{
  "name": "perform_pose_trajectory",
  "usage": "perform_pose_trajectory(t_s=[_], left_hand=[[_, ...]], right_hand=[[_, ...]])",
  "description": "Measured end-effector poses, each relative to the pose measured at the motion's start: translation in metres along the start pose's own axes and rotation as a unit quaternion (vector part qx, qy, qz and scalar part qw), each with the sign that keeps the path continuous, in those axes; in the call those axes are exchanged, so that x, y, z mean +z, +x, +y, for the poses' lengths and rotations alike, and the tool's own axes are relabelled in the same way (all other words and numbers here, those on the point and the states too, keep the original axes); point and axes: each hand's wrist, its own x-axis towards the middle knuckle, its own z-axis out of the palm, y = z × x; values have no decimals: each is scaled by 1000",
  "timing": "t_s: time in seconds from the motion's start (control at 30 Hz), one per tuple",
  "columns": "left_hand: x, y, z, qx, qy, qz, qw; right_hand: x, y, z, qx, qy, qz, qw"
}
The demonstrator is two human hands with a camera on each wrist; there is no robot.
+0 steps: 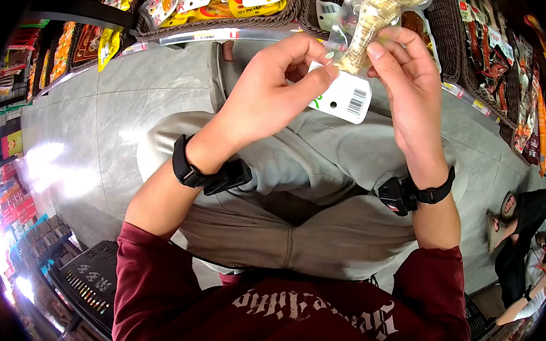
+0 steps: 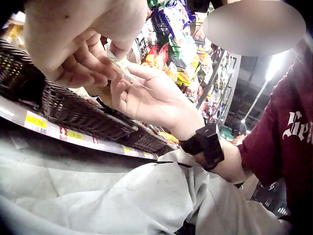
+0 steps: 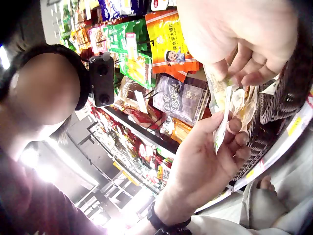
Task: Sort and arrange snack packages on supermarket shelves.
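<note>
A clear vacuum pack with a pale, bent, ridged food piece inside is held up in front of the shelf. From its lower end hangs a white barcode label. My left hand pinches the pack's lower end at this label, thumb on top. On the other side, my right hand grips the pack's edge between thumb and curled fingers. In the right wrist view the label shows edge-on between the left thumb and fingers. The left wrist view has the pack mostly hidden behind both hands.
Brown wicker baskets of packaged snacks line the shelf ahead, above a price strip. Snack bags hang behind. A black shopping basket stands at the left. Another person's sandalled foot is at the right. My knees are bent beneath my hands.
</note>
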Motion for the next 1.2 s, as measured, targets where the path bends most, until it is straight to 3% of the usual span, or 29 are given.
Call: perform_pose_trajectory(t_s=[0.27, 0.87, 1.2], left_hand=[[-2, 0, -1, 52, -20, 1, 998], [-2, 1, -1, 53, 3, 5, 999], [-3, 1, -7, 44, 47, 1, 998]], right_hand=[[0, 0, 1, -4, 1, 1, 1000], [1, -1, 1, -32, 2, -13, 999], [-2, 2, 6, 40, -1, -3, 999]])
